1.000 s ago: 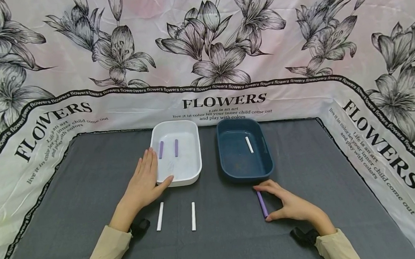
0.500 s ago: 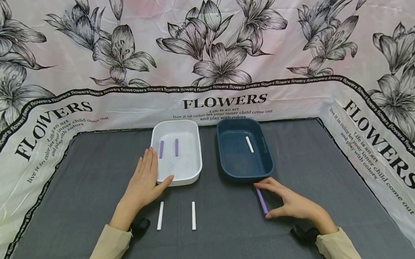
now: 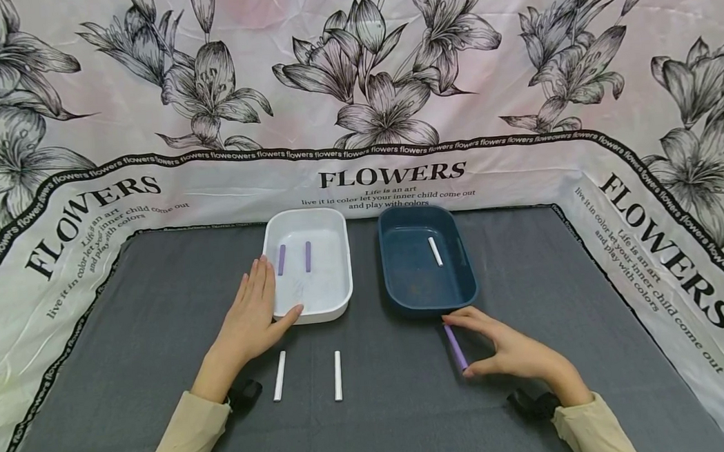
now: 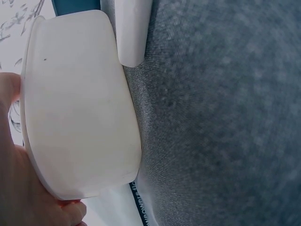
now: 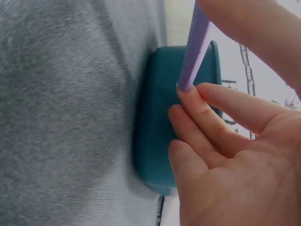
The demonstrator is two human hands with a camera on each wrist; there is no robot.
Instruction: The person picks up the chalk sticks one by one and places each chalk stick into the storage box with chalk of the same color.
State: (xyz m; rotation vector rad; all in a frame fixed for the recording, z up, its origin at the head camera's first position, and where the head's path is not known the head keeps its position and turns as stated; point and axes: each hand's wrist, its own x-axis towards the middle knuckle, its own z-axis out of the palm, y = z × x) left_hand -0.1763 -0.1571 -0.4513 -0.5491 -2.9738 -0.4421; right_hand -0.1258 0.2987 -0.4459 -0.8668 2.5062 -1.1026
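Note:
My right hand [image 3: 509, 348] pinches a purple chalk stick [image 3: 455, 348] by its two ends, between thumb and fingertips, just in front of the dark blue tub [image 3: 409, 278]. In the right wrist view the purple chalk [image 5: 195, 52] overlaps the tub's outer wall [image 5: 160, 117]. My left hand [image 3: 252, 316] rests with straight fingers along the left rim of the white tub [image 3: 328, 290], its thumb over the near rim. Two purple chalks [image 3: 308, 257] lie inside the white tub. One white chalk [image 3: 435, 252] lies in the blue tub.
Two white chalks, a left one [image 3: 280, 376] and a right one [image 3: 337, 376], lie on the grey cloth [image 3: 398, 417] before the white tub. Behind both tubs hangs a flower-printed fabric [image 3: 386, 114].
My right hand, with the purple chalk in its fingers, has shifted slightly forward toward the blue tub. The left hand and both tubs stay where they were.

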